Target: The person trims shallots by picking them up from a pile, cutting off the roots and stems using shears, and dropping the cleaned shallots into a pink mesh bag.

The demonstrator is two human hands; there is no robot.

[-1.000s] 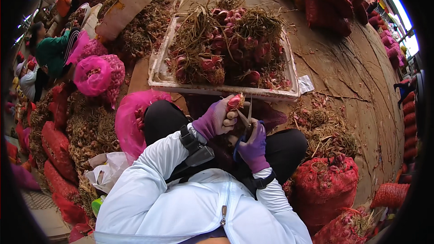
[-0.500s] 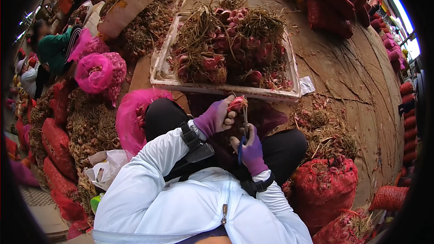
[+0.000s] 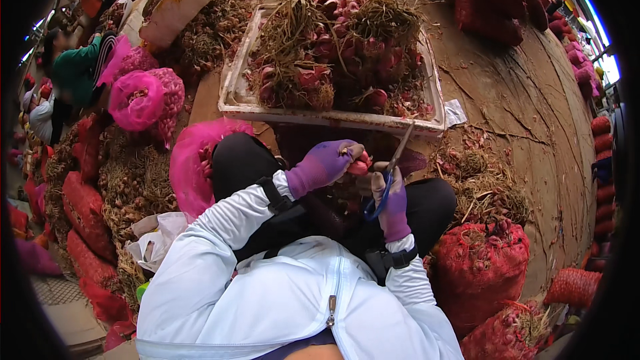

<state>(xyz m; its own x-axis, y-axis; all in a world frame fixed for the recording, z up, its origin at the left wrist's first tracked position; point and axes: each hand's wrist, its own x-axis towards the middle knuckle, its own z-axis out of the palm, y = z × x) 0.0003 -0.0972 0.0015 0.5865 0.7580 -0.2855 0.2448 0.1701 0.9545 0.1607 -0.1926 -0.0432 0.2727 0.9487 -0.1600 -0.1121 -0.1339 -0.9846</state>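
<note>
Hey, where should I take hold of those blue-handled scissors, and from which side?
Take the scissors by their blue handles, probably best from the near side, as the right hand does: the handles lie nearest, while the narrow blades point away.

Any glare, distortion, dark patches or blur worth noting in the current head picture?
Head view: fisheye black surround, long edges bowing near the rim; blown-out, blue-fringed glare at upper right; deep shade just below the white tray; scissors outlined readably, no obvious smear; pale jacket folds visible.
</note>
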